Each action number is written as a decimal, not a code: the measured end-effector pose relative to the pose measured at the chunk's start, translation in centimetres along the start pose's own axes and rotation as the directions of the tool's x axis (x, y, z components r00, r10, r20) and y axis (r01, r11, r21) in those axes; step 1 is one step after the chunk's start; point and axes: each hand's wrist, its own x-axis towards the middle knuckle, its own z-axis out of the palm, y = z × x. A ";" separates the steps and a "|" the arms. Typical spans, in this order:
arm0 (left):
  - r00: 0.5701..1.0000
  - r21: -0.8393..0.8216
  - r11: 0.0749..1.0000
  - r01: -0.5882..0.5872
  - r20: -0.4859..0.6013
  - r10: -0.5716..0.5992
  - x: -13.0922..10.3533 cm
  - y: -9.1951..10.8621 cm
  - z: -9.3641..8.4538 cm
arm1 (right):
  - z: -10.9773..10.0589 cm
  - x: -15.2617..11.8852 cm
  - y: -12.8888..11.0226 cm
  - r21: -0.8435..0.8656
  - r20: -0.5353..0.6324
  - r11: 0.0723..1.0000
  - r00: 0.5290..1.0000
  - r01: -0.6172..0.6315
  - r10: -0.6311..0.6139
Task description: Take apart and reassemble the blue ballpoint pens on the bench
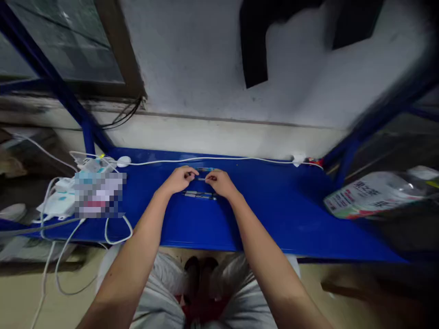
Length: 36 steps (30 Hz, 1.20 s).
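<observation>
Over the blue shelf top, my left hand (180, 179) and my right hand (221, 182) face each other with fingers pinched. A short stretch of a thin grey pen (200, 179) shows between them, its ends hidden by my fingertips. Just beyond my fingers lies a blue-toned pen (205, 169), partly covered by the hands. Nearer to me, a clear-and-dark pen (199, 195) with a grey grip lies crosswise on the shelf; whether it is a single pen I cannot tell.
At left, white power strips (63, 201) and looping cables (118, 238) crowd the blue shelf (274, 219). A white cable (206, 158) runs along the back edge by the wall. A large labelled bottle (373, 194) lies at right. Blue metal posts (89, 137) frame the shelf.
</observation>
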 end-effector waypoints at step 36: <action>0.901 -0.730 0.671 -0.129 -0.369 -0.227 1.3 1.2 3.5 | 1.5 0.4 -0.3 0.393 -0.074 0.918 0.993 -0.056 0.093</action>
